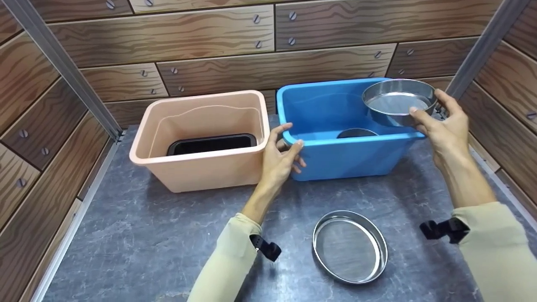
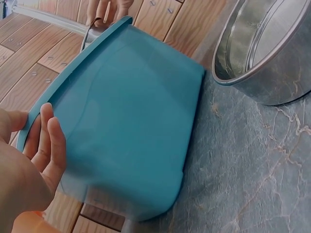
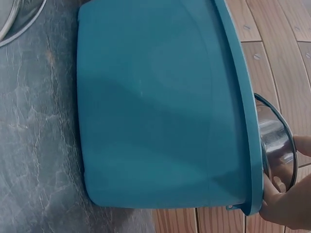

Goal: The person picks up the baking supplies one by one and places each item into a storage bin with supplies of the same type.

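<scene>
My right hand (image 1: 451,126) holds a round metal sieve (image 1: 398,98) by its right side, over the right end of a blue plastic bin (image 1: 344,157). In the right wrist view the same sieve (image 3: 277,145) shows just past the bin's rim, pinched between thumb and fingers. My left hand (image 1: 279,157) grips the blue bin's rim at its front left corner; the left wrist view has the thumb and fingers on either side of that rim (image 2: 73,63). Inside the bin, part of another dark round item (image 1: 356,133) shows, mostly hidden by the front wall.
A second sieve (image 1: 350,247) with a fine mesh lies on the grey marbled tabletop (image 1: 159,247) in front of the blue bin. To the left stands a peach bin (image 1: 209,172) with a black object (image 1: 212,144) inside. Wood-patterned panels (image 1: 209,33) enclose the back and sides.
</scene>
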Tool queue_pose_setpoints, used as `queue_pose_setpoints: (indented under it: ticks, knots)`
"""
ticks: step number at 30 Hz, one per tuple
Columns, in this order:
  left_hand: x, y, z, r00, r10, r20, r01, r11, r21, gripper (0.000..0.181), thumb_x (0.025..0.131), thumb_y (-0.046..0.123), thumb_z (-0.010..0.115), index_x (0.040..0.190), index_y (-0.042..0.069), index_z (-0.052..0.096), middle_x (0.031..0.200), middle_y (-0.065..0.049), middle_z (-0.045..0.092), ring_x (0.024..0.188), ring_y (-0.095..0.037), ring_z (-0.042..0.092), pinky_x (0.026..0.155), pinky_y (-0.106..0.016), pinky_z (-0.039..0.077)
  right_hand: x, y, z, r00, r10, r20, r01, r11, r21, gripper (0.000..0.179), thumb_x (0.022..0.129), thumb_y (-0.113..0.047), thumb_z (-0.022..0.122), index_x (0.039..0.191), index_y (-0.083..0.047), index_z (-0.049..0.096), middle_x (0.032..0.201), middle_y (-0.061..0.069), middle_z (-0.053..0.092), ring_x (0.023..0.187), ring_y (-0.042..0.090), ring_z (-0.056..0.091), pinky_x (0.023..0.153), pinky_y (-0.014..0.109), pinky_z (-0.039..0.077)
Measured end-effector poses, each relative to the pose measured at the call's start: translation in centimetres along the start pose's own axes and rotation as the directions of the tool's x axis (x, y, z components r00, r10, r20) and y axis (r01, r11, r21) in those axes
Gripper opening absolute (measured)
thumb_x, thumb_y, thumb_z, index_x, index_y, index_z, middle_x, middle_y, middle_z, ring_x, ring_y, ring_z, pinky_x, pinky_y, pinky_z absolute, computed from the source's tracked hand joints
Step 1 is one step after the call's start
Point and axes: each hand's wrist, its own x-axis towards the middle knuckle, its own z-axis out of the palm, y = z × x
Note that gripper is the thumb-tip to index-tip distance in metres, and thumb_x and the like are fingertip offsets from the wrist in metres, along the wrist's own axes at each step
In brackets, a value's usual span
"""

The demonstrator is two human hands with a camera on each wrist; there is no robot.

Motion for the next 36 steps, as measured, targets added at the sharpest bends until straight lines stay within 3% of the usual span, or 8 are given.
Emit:
queue_pose_setpoints:
  ticks: [3,7,9,15,22,29,31,36]
  knots:
    - [-0.1,-0.2,0.2,1.0,0.004,0.003,-0.004,1.0,0.0,0.051,0.099,0.005,0.068,0.146,0.009,0.048,0.083,-0.01,0.064,0.051,-0.015,0.064,0.041,-0.026,0.051,0.5,0.1,0.2,1.0,-0.026,-0.014,0.023,0.983,-0.184,0.086,0.091,-0.008,0.079,0.163,-0.014,0.033,0.163,0.014,0.026,0.109,0.009,0.053,0.076,0.01,0.058]
    - [0.0,0.0,0.0,1.0,-0.003,0.009,0.003,1.0,0.01,0.051,0.1,0.006,0.069,0.146,0.009,0.048,0.082,-0.01,0.064,0.051,-0.015,0.064,0.041,-0.027,0.051,0.9,0.4,0.7,0.996,-0.084,-0.017,0.066,0.874,-0.481,0.083,0.094,-0.02,0.077,0.164,-0.018,0.033,0.166,0.013,0.026,0.135,0.018,0.04,0.101,0.014,0.048]
    - [0.0,0.0,0.1,1.0,-0.009,0.014,0.009,1.0,0.009,0.051,0.099,0.006,0.069,0.146,0.009,0.048,0.083,-0.01,0.064,0.052,-0.015,0.064,0.041,-0.027,0.052,1.0,0.5,0.5,0.995,-0.095,-0.014,0.074,0.848,-0.525,0.082,0.095,-0.022,0.077,0.164,-0.018,0.033,0.165,0.013,0.028,0.141,0.018,0.033,0.105,0.013,0.044]
    - [0.1,0.2,-0.1,1.0,-0.005,0.016,0.005,1.0,0.015,0.052,0.099,0.007,0.069,0.147,0.01,0.048,0.085,-0.011,0.065,0.052,-0.015,0.064,0.042,-0.025,0.052,1.2,0.5,0.3,0.997,-0.074,0.019,0.076,0.907,-0.414,0.083,0.092,-0.014,0.08,0.162,-0.015,0.036,0.163,0.017,0.027,0.121,0.012,0.046,0.079,0.007,0.055]
    - [0.1,0.2,-0.4,1.0,-0.009,0.023,0.009,1.0,0.017,0.052,0.1,0.006,0.069,0.147,0.01,0.047,0.085,-0.011,0.065,0.053,-0.015,0.064,0.043,-0.024,0.052,1.1,0.8,0.5,0.993,-0.111,0.047,0.12,0.858,-0.499,0.083,0.091,-0.02,0.081,0.162,-0.016,0.037,0.163,0.017,0.032,0.144,0.021,0.03,0.115,0.015,0.033]
    - [0.1,0.2,-0.4,1.0,0.0,0.021,0.0,1.0,0.016,0.053,0.1,0.006,0.069,0.148,0.007,0.047,0.083,-0.014,0.065,0.053,-0.015,0.064,0.042,-0.025,0.051,0.8,1.1,0.6,0.986,-0.135,0.099,0.167,0.84,-0.516,0.081,0.091,-0.024,0.082,0.16,-0.016,0.041,0.15,0.007,0.041,0.106,0.009,0.048,0.085,0.01,0.048]
    - [0.1,0.1,-0.4,1.0,0.003,0.025,-0.003,1.0,0.016,0.053,0.099,0.005,0.069,0.147,0.007,0.047,0.083,-0.014,0.066,0.052,-0.015,0.064,0.042,-0.025,0.051,0.6,1.2,0.6,0.985,-0.133,0.105,0.169,0.834,-0.525,0.077,0.091,-0.025,0.082,0.158,-0.014,0.045,0.146,0.002,0.043,0.108,0.008,0.051,0.083,0.008,0.048]
    - [0.3,0.0,-0.4,0.999,0.013,0.033,-0.013,1.0,0.015,0.053,0.099,0.004,0.069,0.147,0.007,0.047,0.082,-0.013,0.067,0.051,-0.015,0.064,0.041,-0.025,0.051,0.1,1.6,0.3,0.991,-0.119,0.058,0.132,0.902,-0.411,0.061,0.091,-0.013,0.08,0.148,-0.01,0.058,0.135,-0.006,0.045,0.106,0.002,0.061,0.077,0.008,0.053]
